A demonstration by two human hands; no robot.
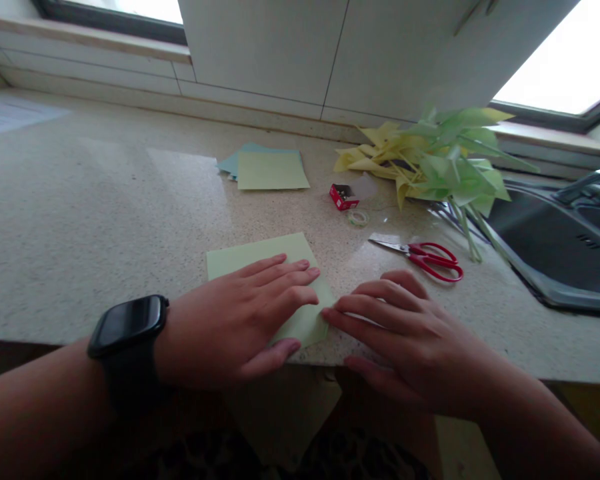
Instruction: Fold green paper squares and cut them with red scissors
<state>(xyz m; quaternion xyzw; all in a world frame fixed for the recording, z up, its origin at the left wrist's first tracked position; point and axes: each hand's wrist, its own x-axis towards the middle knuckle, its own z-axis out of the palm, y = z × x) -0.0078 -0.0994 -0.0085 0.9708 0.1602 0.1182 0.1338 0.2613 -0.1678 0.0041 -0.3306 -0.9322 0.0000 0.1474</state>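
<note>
The light green sheet (pixel 260 257) lies at the desk's (pixel 105 220) near edge, skewed from far left to near right. The left hand (pixel 230 320) lies flat on it, grasping nothing. The right hand (pixel 410 333), also released, touches only its right corner.

head cam | on person's head | faces forward, down at countertop (pixel 105 220) | close above left hand (pixel 230 323), right hand (pixel 415 343)

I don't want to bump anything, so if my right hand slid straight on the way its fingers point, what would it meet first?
Your right hand points left: its fingertips sit at the edge of the green sheet, and the left hand, flat on that sheet, looks next.
</note>
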